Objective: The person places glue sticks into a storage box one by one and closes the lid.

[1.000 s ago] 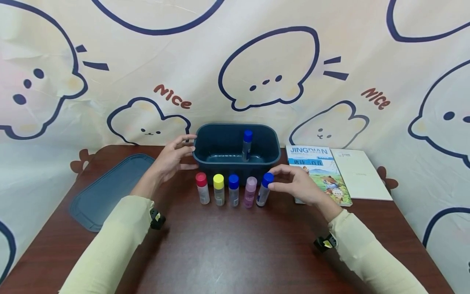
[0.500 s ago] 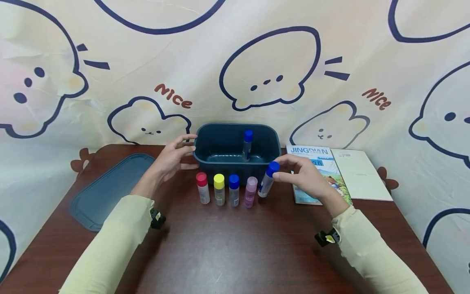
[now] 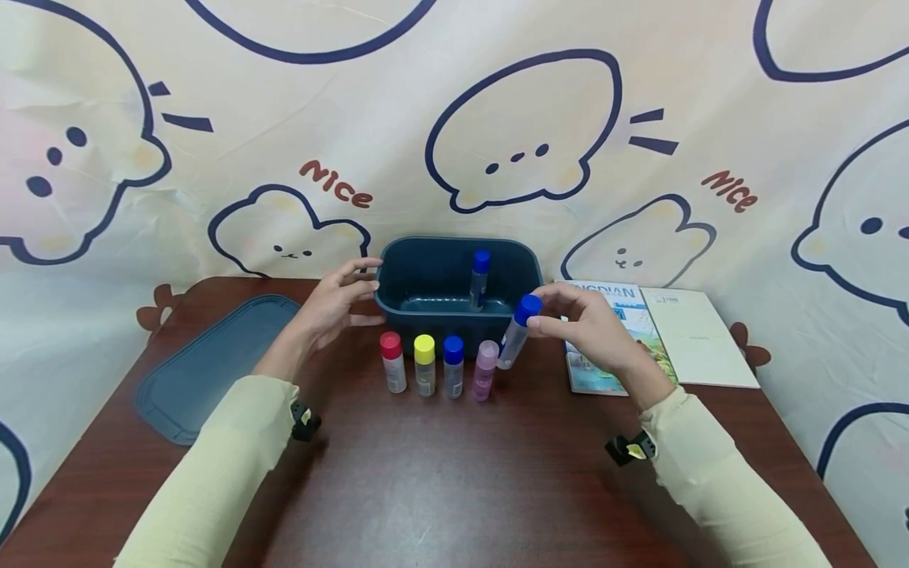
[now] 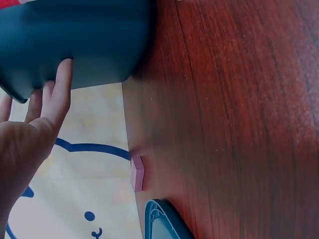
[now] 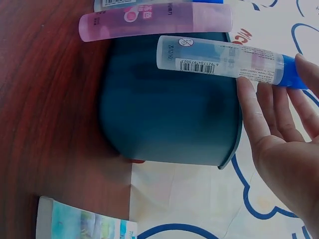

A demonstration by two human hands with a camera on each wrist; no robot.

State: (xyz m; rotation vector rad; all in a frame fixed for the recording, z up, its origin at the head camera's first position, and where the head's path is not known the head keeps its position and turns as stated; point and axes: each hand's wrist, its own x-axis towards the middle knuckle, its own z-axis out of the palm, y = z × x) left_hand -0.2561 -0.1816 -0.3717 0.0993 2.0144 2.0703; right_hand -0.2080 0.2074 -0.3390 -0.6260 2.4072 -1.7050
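In the head view, my right hand (image 3: 592,327) pinches a glue stick (image 3: 517,333) by its blue cap. The clear tube tilts, its lower end in front of the dark teal bin (image 3: 461,323). In the right wrist view the same glue stick (image 5: 219,59) lies across the bin's side, barcode showing. My left hand (image 3: 334,304) touches the bin's left side with extended fingers. Another blue-capped glue stick (image 3: 479,280) stands inside the bin. Before the bin stand upright tubes: a red-capped one (image 3: 393,363), a yellow-capped one (image 3: 424,367), a blue-capped one (image 3: 453,368) and a pink one (image 3: 485,371).
On the table's left lies a flat teal lid (image 3: 213,371). To the right of the bin are an illustrated book (image 3: 632,323) and a pale booklet (image 3: 699,339). A printed cloth (image 3: 518,95) hangs behind. The brown tabletop (image 3: 440,473) stretches toward the front.
My right hand has lifted the blue-capped glue stick off the table, up toward the bin's right front rim. My left hand has stayed at the bin's side.
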